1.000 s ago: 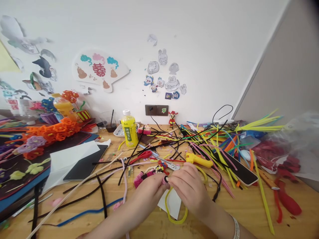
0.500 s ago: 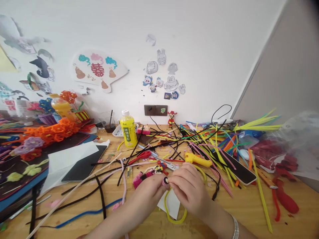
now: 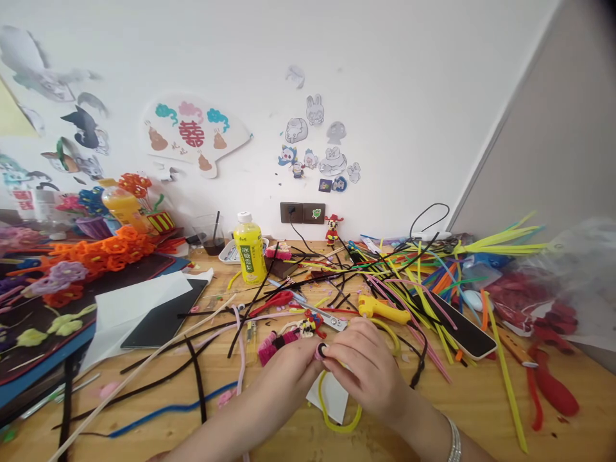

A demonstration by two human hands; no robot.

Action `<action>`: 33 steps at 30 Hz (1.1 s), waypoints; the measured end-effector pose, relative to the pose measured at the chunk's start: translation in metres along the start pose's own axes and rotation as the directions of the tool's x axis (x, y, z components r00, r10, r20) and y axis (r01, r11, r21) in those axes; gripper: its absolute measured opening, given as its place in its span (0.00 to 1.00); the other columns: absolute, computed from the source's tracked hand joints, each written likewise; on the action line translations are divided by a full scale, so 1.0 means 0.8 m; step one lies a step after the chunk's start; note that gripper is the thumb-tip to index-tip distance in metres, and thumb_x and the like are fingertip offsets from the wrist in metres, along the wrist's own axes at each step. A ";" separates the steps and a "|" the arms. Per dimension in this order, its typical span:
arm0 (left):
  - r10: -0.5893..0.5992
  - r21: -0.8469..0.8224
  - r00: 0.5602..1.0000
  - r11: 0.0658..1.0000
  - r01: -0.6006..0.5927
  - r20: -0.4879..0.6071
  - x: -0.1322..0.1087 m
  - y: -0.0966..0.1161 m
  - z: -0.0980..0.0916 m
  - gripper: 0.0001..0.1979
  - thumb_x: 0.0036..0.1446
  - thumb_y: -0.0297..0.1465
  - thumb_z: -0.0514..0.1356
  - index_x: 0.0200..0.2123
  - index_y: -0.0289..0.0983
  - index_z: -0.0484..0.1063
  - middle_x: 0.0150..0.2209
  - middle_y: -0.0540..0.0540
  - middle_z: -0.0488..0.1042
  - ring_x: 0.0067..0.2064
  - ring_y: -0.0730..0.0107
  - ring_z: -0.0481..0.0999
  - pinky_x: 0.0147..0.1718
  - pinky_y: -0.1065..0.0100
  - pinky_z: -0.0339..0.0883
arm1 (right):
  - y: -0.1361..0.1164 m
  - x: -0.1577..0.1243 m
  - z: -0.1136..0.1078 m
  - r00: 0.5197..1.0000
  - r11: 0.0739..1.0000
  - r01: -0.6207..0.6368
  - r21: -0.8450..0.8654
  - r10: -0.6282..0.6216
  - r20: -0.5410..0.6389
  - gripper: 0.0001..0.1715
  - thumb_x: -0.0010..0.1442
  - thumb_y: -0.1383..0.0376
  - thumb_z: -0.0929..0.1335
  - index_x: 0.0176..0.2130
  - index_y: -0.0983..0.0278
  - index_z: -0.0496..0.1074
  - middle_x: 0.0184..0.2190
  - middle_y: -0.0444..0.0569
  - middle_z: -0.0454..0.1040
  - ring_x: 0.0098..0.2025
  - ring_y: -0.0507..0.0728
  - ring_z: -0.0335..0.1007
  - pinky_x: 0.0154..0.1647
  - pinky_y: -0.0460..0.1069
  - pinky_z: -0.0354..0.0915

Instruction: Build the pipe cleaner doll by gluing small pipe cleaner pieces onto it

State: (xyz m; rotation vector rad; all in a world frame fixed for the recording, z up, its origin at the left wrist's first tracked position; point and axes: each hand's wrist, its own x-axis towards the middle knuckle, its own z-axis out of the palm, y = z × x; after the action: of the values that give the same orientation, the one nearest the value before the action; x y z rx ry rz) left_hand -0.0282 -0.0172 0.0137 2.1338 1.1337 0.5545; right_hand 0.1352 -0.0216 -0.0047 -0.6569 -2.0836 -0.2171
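In the head view, both of my hands meet over the front of the table. My left hand (image 3: 296, 366) is closed on a small pink and black fuzzy piece (image 3: 320, 350) that looks like coiled pipe cleaner. The fingertips of my right hand (image 3: 368, 362) pinch at this same piece, its thumb and forefinger pressed to the dark end. Just beyond my left hand shows a pink, black and cream pipe-cleaner figure (image 3: 272, 346), partly hidden by the hand. Below my fingers a yellow pipe cleaner (image 3: 341, 428) curves in a loop over a white paper (image 3: 332, 401).
A yellow glue gun (image 3: 385, 310), scissors (image 3: 330, 319) and a phone (image 3: 464, 330) lie beyond my hands. A drink bottle (image 3: 250, 250) stands behind them. Loose pipe cleaners spread across the table, with a bundle (image 3: 500, 237) at right. Orange pipe-cleaner flowers (image 3: 106, 253) are at left.
Both hands stay in nearly the same place around the pink and black piece. My right fingertips have shifted slightly over its dark end. The whole view has moved slightly.
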 end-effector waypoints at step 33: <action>-0.120 -0.841 0.991 0.541 0.018 -0.056 0.024 -0.032 -0.009 0.15 0.51 0.41 0.58 0.25 0.35 0.63 0.20 0.54 0.64 0.20 0.79 0.62 0.22 0.74 0.54 | 0.011 0.005 0.014 0.853 0.816 -0.521 0.251 0.500 0.147 0.14 0.49 0.67 0.71 0.38 0.62 0.68 0.37 0.47 0.68 0.42 0.57 0.62 0.42 0.50 0.59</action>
State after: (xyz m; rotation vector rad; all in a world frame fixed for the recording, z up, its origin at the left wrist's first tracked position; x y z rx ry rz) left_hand -0.0367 0.0116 0.0015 1.1983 0.7413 0.9568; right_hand 0.1297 -0.0083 -0.0086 -1.0288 -1.8730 0.4132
